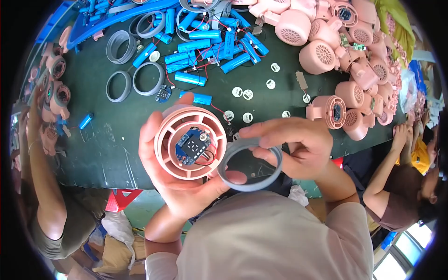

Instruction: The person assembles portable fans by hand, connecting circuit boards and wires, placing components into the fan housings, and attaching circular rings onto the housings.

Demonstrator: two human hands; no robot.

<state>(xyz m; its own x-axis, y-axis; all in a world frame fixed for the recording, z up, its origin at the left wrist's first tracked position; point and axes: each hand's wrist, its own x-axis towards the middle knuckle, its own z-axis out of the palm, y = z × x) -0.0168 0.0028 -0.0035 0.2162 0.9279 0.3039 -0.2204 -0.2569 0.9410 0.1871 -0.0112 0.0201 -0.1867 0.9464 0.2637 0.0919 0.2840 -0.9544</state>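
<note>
My left hand [170, 186] is wrapped round a pink round fan housing [161, 154], its open end turned up. Inside sits a small blue circuit board [193, 145] with a dark display, a screw and thin red and black wires. My right hand [298, 144] pinches a grey plastic ring [252, 187] at its far rim. The ring is tilted just right of the housing, and my left thumb reaches to its near left edge. Behind the housing lies a blue battery cell [198, 99] with a red wire.
Several wired blue cells [200, 45] are heaped at the back centre, with grey rings [119, 86] to their left. Pink housings [317, 57] pile up at the right. White discs [248, 94] lie scattered on the dark green table [116, 154]. Co-workers' arms [44, 186] show at both sides.
</note>
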